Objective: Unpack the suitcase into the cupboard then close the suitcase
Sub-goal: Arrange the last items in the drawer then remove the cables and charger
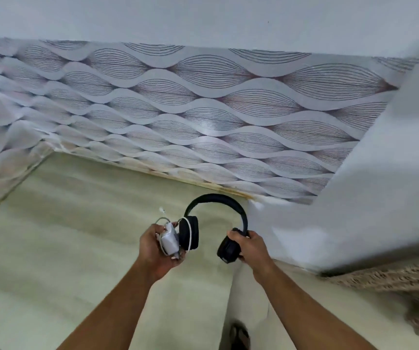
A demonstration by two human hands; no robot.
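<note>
Headphones (216, 218), black, over-ear, sit low centre of the view, held up in the air between both hands, band arched toward 12 o'clock. Right hand (250, 245) grips the right ear cup, fingers curled round it, thumb on the band end. Left hand (156, 247) is closed round a white charger (169, 239), a small block with its white cable (164, 219) looped above it and a plug tip sticking up at about 11 o'clock from the hand. The left ear cup hangs touching the charger on its 3 o'clock side; cannot tell whether the left fingers hold the cup too. Both forearms come in bare from 6 o'clock.

Below the hands is a pale greenish floor (64, 236), smooth, with faint streaks, filling the lower left. Wallpaper (203, 109) with a grey wave-and-fine-line pattern covers the lower wall from 9 o'clock across to 2 o'clock and meets the floor along a worn, yellowed edge. Above it, at 12 o'clock, plain white wall (203, 16). A big pale flat panel (380, 185) juts in from 3 o'clock, blurred; cannot tell what it is. Under it, at 4 o'clock, a speckled brown-and-cream patch (393, 276), also blurred. A dark sandal (240, 337) shows at 6 o'clock between the arms. Suitcase and cupboard are not identifiable in view.
</note>
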